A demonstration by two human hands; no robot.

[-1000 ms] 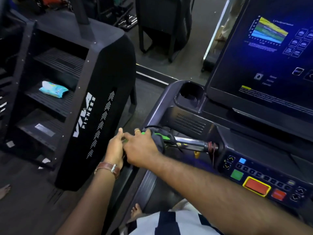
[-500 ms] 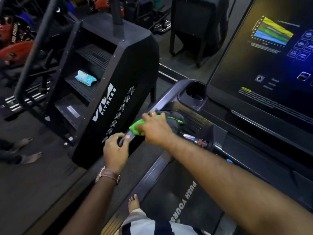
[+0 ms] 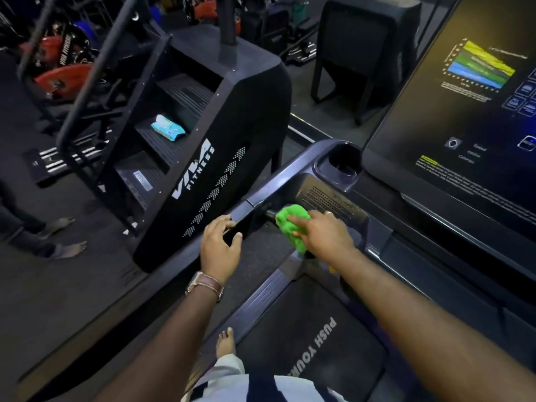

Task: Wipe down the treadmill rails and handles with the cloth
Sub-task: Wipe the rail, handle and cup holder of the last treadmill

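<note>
A bunched bright green cloth (image 3: pixel 290 227) sits against the short dark handle (image 3: pixel 269 213) that sticks out under the treadmill's left console corner. My right hand (image 3: pixel 326 236) grips the cloth and presses it on the handle, hiding most of the bar. My left hand (image 3: pixel 219 245) hovers with loosely spread fingers over the end of the grey left rail (image 3: pixel 278 181), holding nothing. Whether its fingertips touch the rail is unclear.
A black stair climber (image 3: pixel 220 158) stands close on the left, with a blue wipes pack (image 3: pixel 168 131) on a step. The lit console screen (image 3: pixel 464 111) and a cup holder (image 3: pixel 340 163) are ahead. My bare foot (image 3: pixel 224 342) rests beside the belt (image 3: pixel 304 343). Another person's feet (image 3: pixel 66 248) are at far left.
My left hand has let go of the handle end and drawn back to the left, fingers spread. My right hand has bunched the cloth and stays on the handle.
</note>
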